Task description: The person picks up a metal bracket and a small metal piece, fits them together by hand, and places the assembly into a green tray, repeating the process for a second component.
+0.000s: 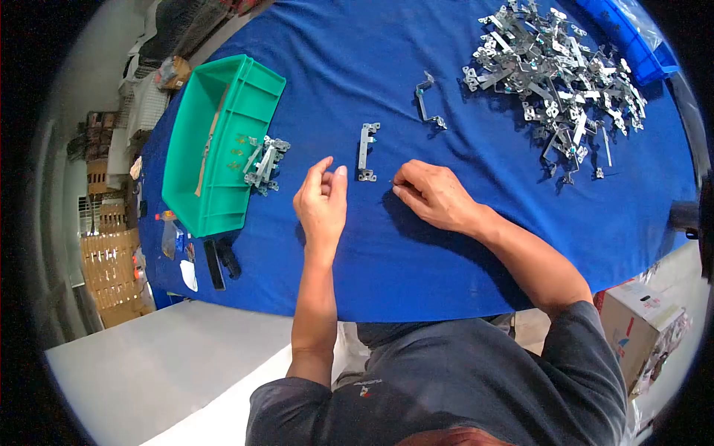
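A metal bracket lies upright in view on the blue cloth, between my two hands. My left hand is just left of it, fingers apart and raised, holding nothing. To its right, my right hand has thumb and forefinger pressed together; whatever is between them is too small to make out. Beyond my right hand lies a second bracket. A small stack of brackets rests against the green bin's right side. At the upper right is a large heap of similar brackets.
The green bin stands on the left of the blue cloth. A black phone-like object and small items lie near the left edge. A blue tray is at the far right, a cardboard box below the table's right edge.
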A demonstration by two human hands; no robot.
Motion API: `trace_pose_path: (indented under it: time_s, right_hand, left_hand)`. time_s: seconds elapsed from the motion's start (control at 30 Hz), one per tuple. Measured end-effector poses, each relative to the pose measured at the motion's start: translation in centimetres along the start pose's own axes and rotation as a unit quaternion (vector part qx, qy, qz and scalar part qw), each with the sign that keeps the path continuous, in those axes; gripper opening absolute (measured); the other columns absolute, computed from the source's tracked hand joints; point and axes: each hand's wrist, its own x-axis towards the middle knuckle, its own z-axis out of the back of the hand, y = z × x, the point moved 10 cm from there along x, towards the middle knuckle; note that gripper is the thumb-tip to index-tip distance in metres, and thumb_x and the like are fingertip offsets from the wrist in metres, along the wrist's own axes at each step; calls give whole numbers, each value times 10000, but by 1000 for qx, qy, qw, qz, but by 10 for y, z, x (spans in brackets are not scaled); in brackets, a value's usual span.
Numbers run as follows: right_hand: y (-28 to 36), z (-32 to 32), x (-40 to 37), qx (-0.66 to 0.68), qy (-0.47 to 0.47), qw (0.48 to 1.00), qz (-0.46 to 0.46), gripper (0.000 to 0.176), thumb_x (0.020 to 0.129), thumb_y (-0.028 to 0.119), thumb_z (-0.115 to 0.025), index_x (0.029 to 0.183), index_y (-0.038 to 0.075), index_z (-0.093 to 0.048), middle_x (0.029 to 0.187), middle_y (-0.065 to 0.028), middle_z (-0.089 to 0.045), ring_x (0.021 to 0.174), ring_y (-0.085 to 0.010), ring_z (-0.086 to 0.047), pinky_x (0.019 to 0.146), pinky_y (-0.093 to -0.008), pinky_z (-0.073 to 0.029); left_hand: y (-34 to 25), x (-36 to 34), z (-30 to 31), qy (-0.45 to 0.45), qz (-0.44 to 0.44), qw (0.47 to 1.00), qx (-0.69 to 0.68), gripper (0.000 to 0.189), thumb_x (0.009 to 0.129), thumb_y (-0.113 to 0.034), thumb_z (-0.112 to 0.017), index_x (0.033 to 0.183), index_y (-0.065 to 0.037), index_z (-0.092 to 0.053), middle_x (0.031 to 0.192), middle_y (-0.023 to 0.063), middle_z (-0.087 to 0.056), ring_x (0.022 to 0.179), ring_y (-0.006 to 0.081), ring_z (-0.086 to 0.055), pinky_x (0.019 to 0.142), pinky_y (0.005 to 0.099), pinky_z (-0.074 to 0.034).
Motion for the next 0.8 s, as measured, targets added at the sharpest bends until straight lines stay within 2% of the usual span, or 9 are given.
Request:
trace_pose_path:
  time_s: [0.1,0.13,0.27,0.4,0.5,0.6,0.63,0.7,0.8]
  right_hand:
    - [2,2,0,-5,-10,1000,11,128,927,122,-663,954,4,-620,853,-171,-629,780,-355,-654,693,-452,-519]
    - [2,3,-1,-8,-15,1000,14,122,925,103,-672,958,-4,-622,849,-168,-626,763,-341,-653,685,-435,-520]
    - [0,3,-2,4,-21,1000,18,134,933,124,-660,963,-1,-624,885,-183,-637,843,-380,-656,747,-456,-522]
    - [-4,3,-1,12,-23,1000,0,157,937,177,-641,964,24,-621,925,-186,-655,842,-410,-657,739,-504,-527]
    - [1,9,-1,25,-56,998,19,158,944,174,-638,974,19,-625,916,-186,-658,838,-413,-654,741,-506,-522]
    - [-3,10,1,64,-42,997,-14,162,954,167,-639,988,9,-627,876,-198,-659,852,-404,-664,744,-491,-520]
    - [-4,10,1,68,-40,997,-10,153,958,159,-643,980,9,-628,873,-191,-660,841,-388,-669,733,-471,-524]
    - [-6,9,1,95,-43,994,-19,134,959,142,-649,974,9,-634,847,-178,-652,788,-355,-666,701,-439,-522]
    - [-11,8,0,132,-29,987,-86,130,970,131,-659,979,1,-651,765,-138,-625,650,-202,-596,605,-368,-476]
  left_hand:
    - [-34,12,-17,7,-89,994,57,379,881,-204,-780,1188,-2,-686,921,116,-694,700,187,-654,641,357,-533]
    - [-36,17,-28,36,-67,995,63,461,862,-245,-795,1229,0,-661,1039,151,-693,813,264,-679,725,393,-549]
    - [-52,26,-55,25,-133,984,112,470,864,-237,-785,1230,22,-644,1048,181,-699,931,369,-689,813,451,-552]
    - [-48,27,-70,12,-187,976,116,367,890,-138,-728,1216,13,-654,1025,188,-702,910,356,-702,798,448,-560]
    - [-47,25,-63,22,-146,986,73,360,898,-107,-712,1235,7,-661,1033,186,-714,857,319,-717,755,413,-569]
    - [-14,18,-56,35,-27,999,-31,332,950,-157,-697,1231,20,-691,1061,128,-753,869,187,-715,770,324,-565]
    - [-14,13,-53,44,9,994,-103,331,975,-144,-680,1262,20,-677,1023,88,-748,804,100,-663,705,266,-548]
    - [2,-1,-58,73,86,935,-336,330,1002,-145,-634,1289,18,-657,1039,114,-742,762,104,-649,673,268,-559]
    - [7,-17,-64,101,147,884,-431,338,1044,-165,-526,1301,26,-633,1067,150,-731,718,100,-634,589,264,-572]
